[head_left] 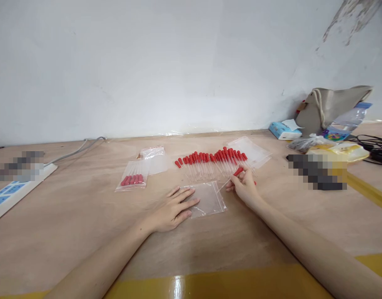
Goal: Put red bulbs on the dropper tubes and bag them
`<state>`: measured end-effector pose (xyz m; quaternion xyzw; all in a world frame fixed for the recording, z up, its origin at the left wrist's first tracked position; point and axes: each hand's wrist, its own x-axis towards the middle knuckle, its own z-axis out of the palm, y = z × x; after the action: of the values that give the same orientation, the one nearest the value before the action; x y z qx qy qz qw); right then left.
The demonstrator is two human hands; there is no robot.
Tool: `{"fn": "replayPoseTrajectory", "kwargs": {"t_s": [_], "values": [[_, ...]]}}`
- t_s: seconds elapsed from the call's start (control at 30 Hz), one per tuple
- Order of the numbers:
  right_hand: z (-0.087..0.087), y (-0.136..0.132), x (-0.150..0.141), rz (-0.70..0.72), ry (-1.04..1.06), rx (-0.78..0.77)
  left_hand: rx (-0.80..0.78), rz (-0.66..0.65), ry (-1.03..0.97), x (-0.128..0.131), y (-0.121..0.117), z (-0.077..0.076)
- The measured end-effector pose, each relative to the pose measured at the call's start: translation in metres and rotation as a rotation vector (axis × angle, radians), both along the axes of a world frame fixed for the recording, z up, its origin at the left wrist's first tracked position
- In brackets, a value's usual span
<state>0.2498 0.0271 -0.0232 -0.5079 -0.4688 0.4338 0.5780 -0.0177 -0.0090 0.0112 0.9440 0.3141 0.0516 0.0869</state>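
My left hand [175, 209] lies flat with fingers spread on the left part of a clear zip bag [206, 199]. Pinched in my right hand [245, 187] is a dropper [238, 171] with a red rubber bulb; its thin clear tip points left to the bag's zip edge. Another bit of red shows by that hand's fingers, mostly hidden. Just beyond the bag, several droppers [206, 160] lie in a row, bulbs toward the wall. To the left, a filled zip bag [132, 176] holds several red-bulbed droppers and overlaps a flat clear bag [155, 160].
Flat clear bags [251, 150] lie behind the row. At the right are a tissue pack [284, 129], a grey cloth bag [331, 108], a plastic bottle [348, 122], a yellow packet [349, 152] and black cables [380, 149]. A power strip [22, 189] stands at far left.
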Motion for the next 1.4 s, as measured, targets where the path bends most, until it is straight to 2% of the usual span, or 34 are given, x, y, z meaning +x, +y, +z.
{"fn": "replayPoseTrajectory", "kwargs": {"t_s": [0.1, 0.23, 0.33, 0.47, 0.63, 0.83, 0.97, 1.1, 1.23, 1.4], "values": [[0.001, -0.006, 0.000, 0.048, 0.039, -0.024, -0.008, 0.009, 0.021, 0.001, 0.000, 0.002], [0.003, -0.011, 0.008, 0.253, 0.027, -0.053, -0.025, 0.024, 0.028, 0.001, 0.000, 0.003], [0.002, -0.010, 0.018, 0.371, -0.132, -0.082, -0.027, 0.025, 0.016, 0.001, 0.000, 0.002], [0.002, -0.009, 0.025, 0.407, -0.392, -0.033, -0.025, 0.019, 0.019, 0.001, 0.000, 0.002], [0.010, -0.012, 0.021, 0.501, -0.491, -0.017, -0.028, 0.019, 0.029, 0.002, 0.000, 0.003], [0.018, -0.014, 0.016, 0.610, -0.435, -0.044, -0.042, 0.027, 0.021, 0.002, 0.000, 0.005], [0.019, -0.013, 0.019, 0.590, -0.409, -0.038, -0.040, 0.028, 0.005, 0.002, 0.000, 0.003], [0.019, -0.017, 0.017, 0.657, -0.227, -0.113, -0.031, 0.023, 0.003, 0.001, 0.001, 0.001], [0.017, -0.020, 0.011, 0.760, -0.041, -0.053, -0.028, 0.019, 0.015, 0.002, 0.001, 0.002], [0.012, -0.017, 0.009, 0.784, -0.089, -0.043, -0.048, 0.009, -0.044, 0.001, 0.001, 0.000]]}}
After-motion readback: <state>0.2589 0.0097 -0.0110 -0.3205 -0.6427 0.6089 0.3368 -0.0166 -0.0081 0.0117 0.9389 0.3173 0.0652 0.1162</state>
